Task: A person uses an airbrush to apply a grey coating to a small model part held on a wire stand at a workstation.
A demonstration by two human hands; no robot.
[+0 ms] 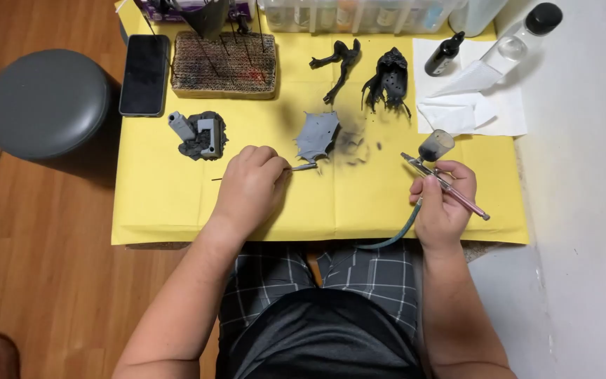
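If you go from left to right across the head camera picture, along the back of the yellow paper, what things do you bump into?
Black phone → brown cardboard block → thin black model piece → black spiky model piece → small black bottle → clear bottle with a black cap.

A grey wing-shaped part [316,135] is lying on yellow paper [170,203] that is showing black overspray beside it, while two black model pieces [366,70] are sitting farther back. The airbrush [443,184] is showing a pink-and-silver body with a smoky cup, and the person's shorts [380,277] are showing a grey-and-white check. A dark grey stool [47,102] is standing on brown wood flooring [50,281], and a black phone [144,74] is lying by a brown cardboard block [224,64] that is showing black and red stains.
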